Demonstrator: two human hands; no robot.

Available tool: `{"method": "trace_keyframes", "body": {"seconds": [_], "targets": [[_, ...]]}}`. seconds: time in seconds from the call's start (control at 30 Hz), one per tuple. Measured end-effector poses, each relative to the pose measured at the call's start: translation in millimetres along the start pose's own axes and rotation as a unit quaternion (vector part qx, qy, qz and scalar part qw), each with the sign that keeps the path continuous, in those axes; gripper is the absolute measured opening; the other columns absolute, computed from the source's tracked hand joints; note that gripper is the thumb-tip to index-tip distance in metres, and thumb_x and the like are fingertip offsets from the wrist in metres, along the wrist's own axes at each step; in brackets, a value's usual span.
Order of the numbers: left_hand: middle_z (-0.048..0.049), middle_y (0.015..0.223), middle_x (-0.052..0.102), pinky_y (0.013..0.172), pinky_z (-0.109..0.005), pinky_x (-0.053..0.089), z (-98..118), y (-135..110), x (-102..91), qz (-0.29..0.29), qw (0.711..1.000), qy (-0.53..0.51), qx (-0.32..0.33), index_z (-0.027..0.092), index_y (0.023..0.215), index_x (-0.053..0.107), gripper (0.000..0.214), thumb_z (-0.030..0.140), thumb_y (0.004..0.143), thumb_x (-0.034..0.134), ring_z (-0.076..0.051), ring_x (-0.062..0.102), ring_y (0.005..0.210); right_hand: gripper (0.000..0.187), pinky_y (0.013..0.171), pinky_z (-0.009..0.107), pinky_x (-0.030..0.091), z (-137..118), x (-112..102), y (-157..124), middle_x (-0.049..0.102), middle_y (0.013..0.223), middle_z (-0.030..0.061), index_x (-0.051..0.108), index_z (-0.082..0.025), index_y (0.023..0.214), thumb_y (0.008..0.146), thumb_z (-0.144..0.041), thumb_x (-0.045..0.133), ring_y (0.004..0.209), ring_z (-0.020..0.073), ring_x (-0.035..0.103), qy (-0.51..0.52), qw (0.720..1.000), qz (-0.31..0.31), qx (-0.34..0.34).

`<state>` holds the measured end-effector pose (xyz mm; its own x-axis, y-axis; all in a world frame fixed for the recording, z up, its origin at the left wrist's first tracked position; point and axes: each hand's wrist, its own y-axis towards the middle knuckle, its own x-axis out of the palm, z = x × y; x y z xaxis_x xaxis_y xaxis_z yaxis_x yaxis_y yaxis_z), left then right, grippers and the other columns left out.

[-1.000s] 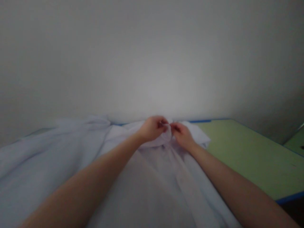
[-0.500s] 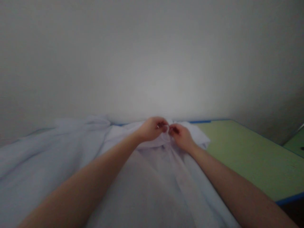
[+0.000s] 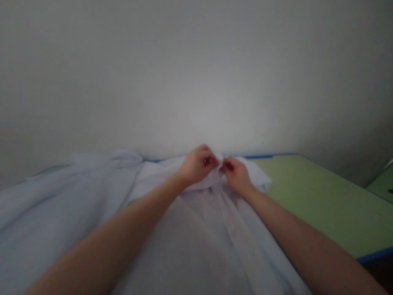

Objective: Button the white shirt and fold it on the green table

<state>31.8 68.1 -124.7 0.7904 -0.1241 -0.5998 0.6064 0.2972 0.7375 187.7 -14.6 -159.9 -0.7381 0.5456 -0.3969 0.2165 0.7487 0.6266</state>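
Note:
A white shirt [image 3: 190, 250] lies spread over the table, with a long front strip [image 3: 241, 233] running from the hands toward me. At its far end, around the collar, my left hand [image 3: 199, 164] pinches the white fabric between thumb and fingers. Close beside it on the right, my right hand [image 3: 236, 175] is also closed on the shirt's edge. Their fingertips almost meet. Blur and the fingers hide the exact bit of cloth between them.
More white cloth [image 3: 61, 205] is heaped at the left. The green tabletop [image 3: 325, 200] with blue edging shows on the right. A pale wall [image 3: 196, 73] rises directly behind the table. Another green surface [image 3: 383, 184] appears at the far right.
My left hand has risen slightly and turned a little at the wrist. The white loop of cloth seen between the fingertips has drawn in. The right hand has barely shifted.

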Motion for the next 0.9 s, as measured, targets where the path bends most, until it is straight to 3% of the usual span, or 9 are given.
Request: {"method": "trace_keyframes", "body": {"seconds": [0.27,0.57,0.9], "targets": [[-0.0069,0.098,0.063,0.081,-0.027,0.045,3.0,-8.2,7.9,-0.049,0.99,0.12,0.055,0.019,0.101,0.062,0.025,0.025,0.089,0.041,-0.016,0.058,0.091,0.014,0.072,0.028,0.045,-2.7,1.2,0.8,0.065,0.078,0.0042,0.065,-0.018,0.079,0.074,-0.029,0.057,0.072,0.0152,0.057,0.013,0.999,0.042,-0.001],[-0.004,0.091,0.064,0.075,-0.025,0.044,4.1,-0.2,-9.7,-0.148,0.965,0.189,0.105,0.021,0.094,0.065,0.022,0.025,0.087,0.045,-0.015,0.06,0.085,0.007,0.068,0.027,0.045,1.3,2.1,-4.3,0.06,0.074,0.0014,0.056,-0.018,0.079,0.075,-0.019,0.051,0.07,0.014,0.056,-0.03,0.996,0.043,-0.071],[-0.0039,0.089,0.066,0.073,-0.026,0.043,7.0,-0.2,-8.1,-0.134,0.973,0.179,0.064,0.019,0.09,0.064,0.023,0.028,0.088,0.043,-0.016,0.059,0.082,0.007,0.072,0.027,0.042,-3.7,-1.5,-3.7,0.059,0.077,0.002,0.054,-0.019,0.08,0.076,-0.014,0.049,0.075,0.0152,0.054,-0.142,0.977,0.035,-0.158]]}}
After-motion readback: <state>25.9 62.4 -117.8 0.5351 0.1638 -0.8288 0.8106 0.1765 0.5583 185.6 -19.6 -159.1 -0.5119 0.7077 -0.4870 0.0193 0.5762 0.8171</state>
